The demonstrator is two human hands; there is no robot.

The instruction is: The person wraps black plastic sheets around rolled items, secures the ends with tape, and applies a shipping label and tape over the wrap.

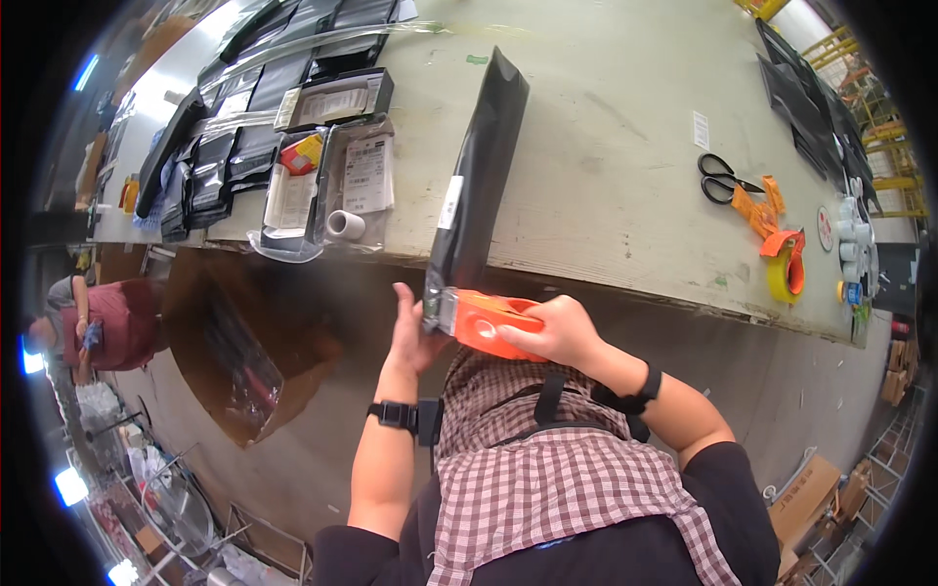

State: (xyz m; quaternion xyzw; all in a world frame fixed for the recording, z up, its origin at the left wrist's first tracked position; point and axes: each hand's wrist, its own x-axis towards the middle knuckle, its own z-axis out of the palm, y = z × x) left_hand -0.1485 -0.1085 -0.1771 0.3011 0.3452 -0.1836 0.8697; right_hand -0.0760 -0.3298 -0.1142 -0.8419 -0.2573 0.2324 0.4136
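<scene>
A long black plastic mailer bag (479, 171) with a white label lies on the table, its near end sticking out past the front edge. My right hand (562, 332) is closed round an orange tape dispenser (484, 320), whose head touches that near end. My left hand (410, 337) is at the same end from the left, thumb stretched up and apart. Its other fingers are partly hidden behind the bag and the dispenser, and the palm faces the bag.
On the table (606, 195) at left are label boxes (360, 181), a white cardboard core (345, 226) and stacked black bags (210, 166). At right lie black scissors (723, 181) and a yellow tape roll (785, 273). An open carton (244, 361) stands below; another person (112, 322) is far left.
</scene>
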